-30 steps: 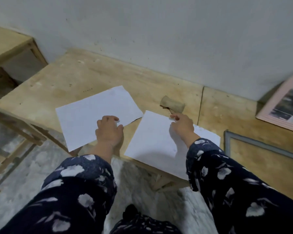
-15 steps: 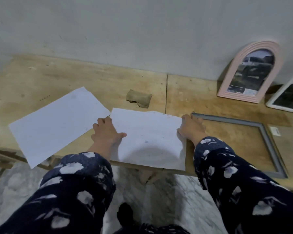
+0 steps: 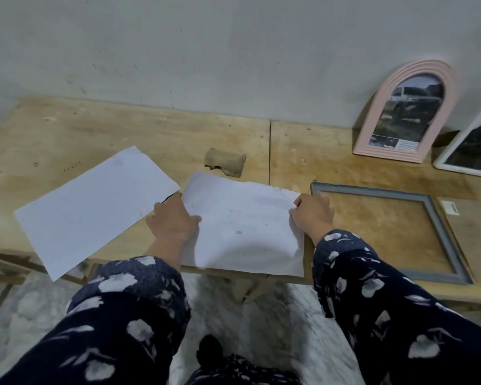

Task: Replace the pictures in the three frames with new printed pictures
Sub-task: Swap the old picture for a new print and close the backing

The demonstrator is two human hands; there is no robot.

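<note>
Over the last second my view has swung toward 3 o'clock: the grey frame (image 3: 395, 232), only a sliver before, now lies fully in sight, and the pink arched frame (image 3: 406, 115) and white frame (image 3: 469, 145) have come into view, leaning on the wall at 1 and 2 o'clock. My right hand (image 3: 313, 215) has slid from the far edge of the centre sheet (image 3: 242, 226) to its 3 o'clock edge, fingers curled over it. My left hand (image 3: 174, 220) pins the 9 o'clock edge, thumb on top. Both hands grip the same paper, which now buckles slightly. I read this as lining up the print to carry it to the grey frame, so frame 1 of 3 is only starting.

The sheet's near edge sits right at the lip of the wooden table (image 3: 289, 151), and the second sheet (image 3: 95, 207) at 9 o'clock overhangs that lip, so a nudge could drop it. The grey frame lies just beside my right hand, its interior showing bare wood. A crumpled scrap (image 3: 225, 162) rests at 12 o'clock, clear of my path. Open table lies beyond the sheet toward 12 o'clock.
</note>
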